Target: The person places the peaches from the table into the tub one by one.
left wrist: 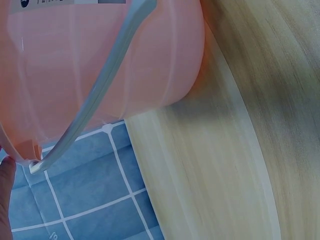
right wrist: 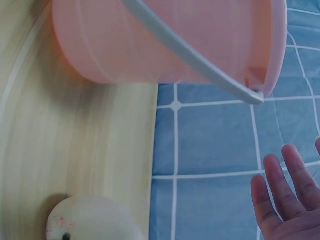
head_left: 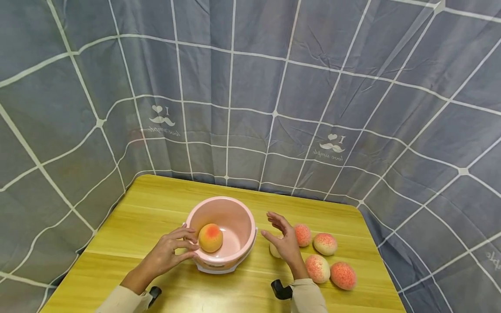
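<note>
A pink bucket [head_left: 238, 217] with a pale handle [left wrist: 100, 90] stands on the wooden table. Inside it is an orange-yellow peach [head_left: 210, 238] with a red top. My left hand [head_left: 172, 250] holds the bucket's left rim, its thumb [left wrist: 6, 187] on the near side and fingers over the edge. To the right of the bucket, my right hand [head_left: 287, 245] is raised with fingers spread and nothing in them. Beneath and behind that hand a pale peach [head_left: 275, 248] is partly hidden; the right wrist view shows a pale peach [right wrist: 95, 220] too.
Several pale peaches with red speckles lie right of my right hand, among them a far one [head_left: 325, 244] and a near one [head_left: 343, 275]. A grey checked curtain [head_left: 250, 121] surrounds the yellow wooden table [head_left: 156, 200] at the back and sides.
</note>
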The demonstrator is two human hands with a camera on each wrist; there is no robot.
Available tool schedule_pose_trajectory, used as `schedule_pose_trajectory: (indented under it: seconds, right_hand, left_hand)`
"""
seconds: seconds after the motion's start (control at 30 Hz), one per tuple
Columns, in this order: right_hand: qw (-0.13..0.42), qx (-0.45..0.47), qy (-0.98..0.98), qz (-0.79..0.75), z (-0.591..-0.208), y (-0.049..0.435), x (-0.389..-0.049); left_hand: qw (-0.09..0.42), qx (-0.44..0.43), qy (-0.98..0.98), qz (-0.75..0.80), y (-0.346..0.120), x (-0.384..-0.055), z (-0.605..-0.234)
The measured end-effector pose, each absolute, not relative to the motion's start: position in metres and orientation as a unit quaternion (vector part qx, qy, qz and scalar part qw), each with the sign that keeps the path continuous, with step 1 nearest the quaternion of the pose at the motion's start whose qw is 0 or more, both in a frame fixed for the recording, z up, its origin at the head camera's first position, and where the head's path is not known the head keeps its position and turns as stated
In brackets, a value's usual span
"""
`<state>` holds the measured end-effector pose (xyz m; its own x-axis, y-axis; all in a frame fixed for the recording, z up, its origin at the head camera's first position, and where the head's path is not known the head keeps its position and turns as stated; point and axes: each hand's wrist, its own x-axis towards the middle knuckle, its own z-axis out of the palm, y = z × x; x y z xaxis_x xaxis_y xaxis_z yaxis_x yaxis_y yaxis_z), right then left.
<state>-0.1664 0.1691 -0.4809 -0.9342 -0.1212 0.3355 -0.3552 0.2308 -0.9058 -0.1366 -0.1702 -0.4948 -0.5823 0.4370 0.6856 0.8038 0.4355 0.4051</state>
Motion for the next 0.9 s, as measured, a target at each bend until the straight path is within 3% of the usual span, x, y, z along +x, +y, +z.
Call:
schedule_pose_trajectory:
  seconds: [0.27, 0.9]
  right_hand:
    - [0.082, 0.126, -0.792, 0.591, -0.459, 0.170, -0.150]
    - [0.062, 0.075, -0.790, 0.606, -0.474, 0.189, -0.144]
  left_hand:
    - [0.248, -0.389, -0.807, -0.370, -0.170, -0.137, -0.495]
    - [0.249, -0.394, -0.805, -0.367, -0.171, -0.138, -0.495]
